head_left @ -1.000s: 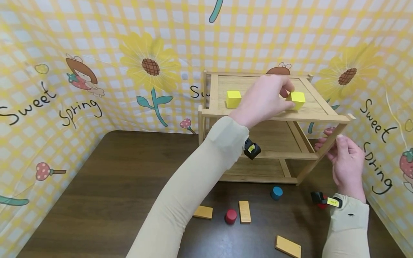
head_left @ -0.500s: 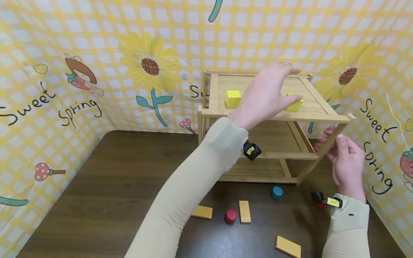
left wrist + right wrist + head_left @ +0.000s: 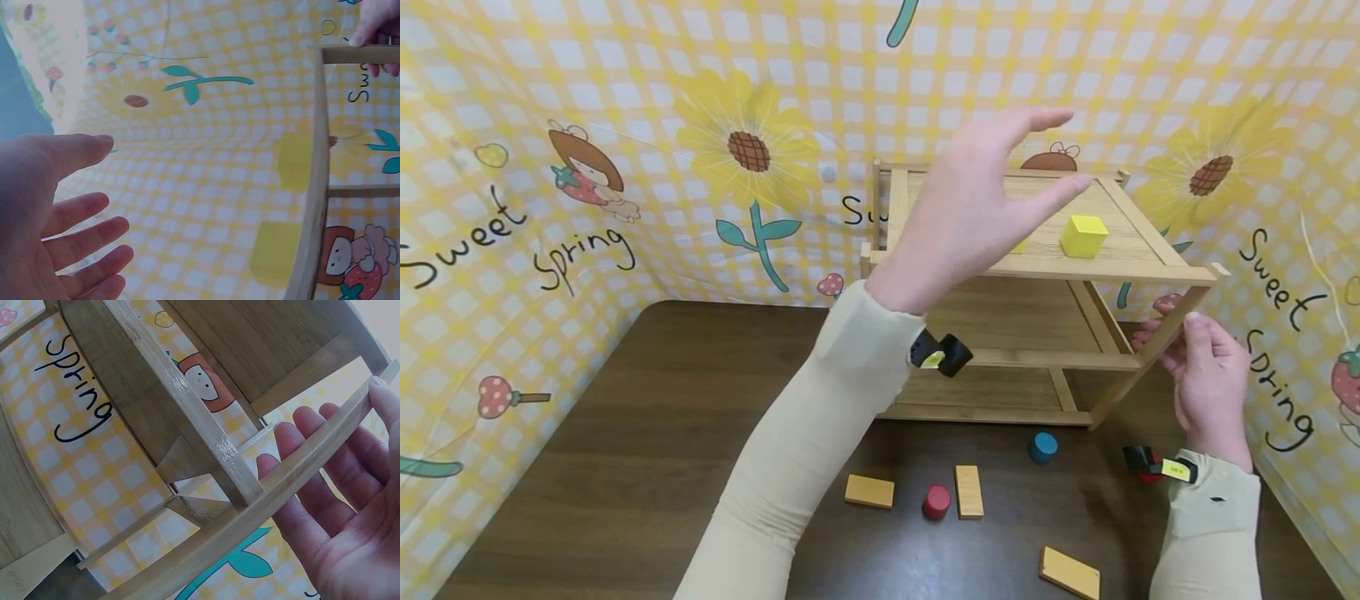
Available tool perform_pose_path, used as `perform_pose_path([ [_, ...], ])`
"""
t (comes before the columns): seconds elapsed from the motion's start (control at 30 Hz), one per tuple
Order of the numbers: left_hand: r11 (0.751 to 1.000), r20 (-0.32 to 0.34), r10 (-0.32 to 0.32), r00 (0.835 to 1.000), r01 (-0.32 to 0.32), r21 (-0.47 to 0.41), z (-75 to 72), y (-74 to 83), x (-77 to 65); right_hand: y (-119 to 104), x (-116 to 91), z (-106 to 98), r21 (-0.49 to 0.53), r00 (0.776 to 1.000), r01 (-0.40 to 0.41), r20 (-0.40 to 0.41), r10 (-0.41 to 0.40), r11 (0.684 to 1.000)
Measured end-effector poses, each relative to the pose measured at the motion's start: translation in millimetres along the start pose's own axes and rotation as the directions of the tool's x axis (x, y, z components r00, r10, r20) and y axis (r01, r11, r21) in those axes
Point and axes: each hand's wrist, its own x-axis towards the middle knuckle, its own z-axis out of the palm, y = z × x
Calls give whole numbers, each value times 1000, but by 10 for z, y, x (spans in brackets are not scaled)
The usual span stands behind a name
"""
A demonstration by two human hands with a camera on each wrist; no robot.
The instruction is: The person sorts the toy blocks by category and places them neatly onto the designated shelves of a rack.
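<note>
My left hand (image 3: 966, 196) hovers over the wooden shelf rack (image 3: 1052, 363), thumb and fingers spread with nothing between them. A yellow cube (image 3: 1083, 237) rests on the top board, right of that hand and apart from it. Mostly hidden behind the hand is a second yellow cube (image 3: 1018, 247). Both cubes appear beyond the spread fingers (image 3: 94, 234) in the left wrist view. At the rack's right side, my right hand (image 3: 1210, 379) grips the slanted front leg (image 3: 300, 459), its thumb on one side and its fingers curled behind.
On the dark table (image 3: 647, 467) in front of the rack lie a red cylinder (image 3: 936, 502), a blue cylinder (image 3: 1042, 447) and several flat wooden blocks (image 3: 968, 492). Something red (image 3: 1150, 472) shows partly behind the right wrist camera. Checked cloth (image 3: 820, 92) surrounds the table.
My left hand let go of the right yellow cube, spread its fingers and moved up and left. The cube stays on the top board. My right hand has kept its place on the leg.
</note>
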Motion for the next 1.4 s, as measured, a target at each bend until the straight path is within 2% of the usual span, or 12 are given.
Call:
perform_pose_path([
  [0.13, 998, -93, 19, 995, -25, -66, -108, -46, -116, 3, 5, 0, 4, 1000, 6, -2, -6, 1000],
  [0.23, 995, -169, 43, 985, -57, -80, -175, -84, -224, 2, 9, -3, -6, 1000, 9, -1, -9, 1000],
  [0.33, 993, -242, 82, 967, -101, -67, -228, -121, -335, -3, 9, -6, -22, 1000, 7, -1, -7, 1000],
  [0.4, 986, -287, 132, 949, -156, -62, -253, -148, -407, -4, 9, -8, -27, 1000, 7, -2, -7, 1000],
  [0.5, 975, -323, 188, 927, -216, -52, -278, -179, -508, -7, 14, -11, -39, 1000, 8, -10, -9, 999],
  [0.67, 971, -340, 214, 916, -236, -23, -290, -238, -673, -12, 29, -13, -68, 1000, 1, -17, -2, 998],
  [0.9, 976, -339, 205, 918, -218, 0, -264, -372, -927, -11, 27, -9, -69, 1000, -4, -20, 3, 998],
  [1.07, 972, -335, 225, 915, -233, 19, -229, -442, -1105, -7, 21, -6, -72, 1000, 6, -16, -7, 997],
  [1.27, 980, -323, 191, 927, -198, 9, -232, -499, -1295, -2, 7, -5, -47, 1000, 12, -3, -12, 999],
  [1.4, 984, -347, 169, 923, -180, 0, -253, -550, -1407, 1, 4, -8, -64, 1000, 6, -14, -7, 998],
])
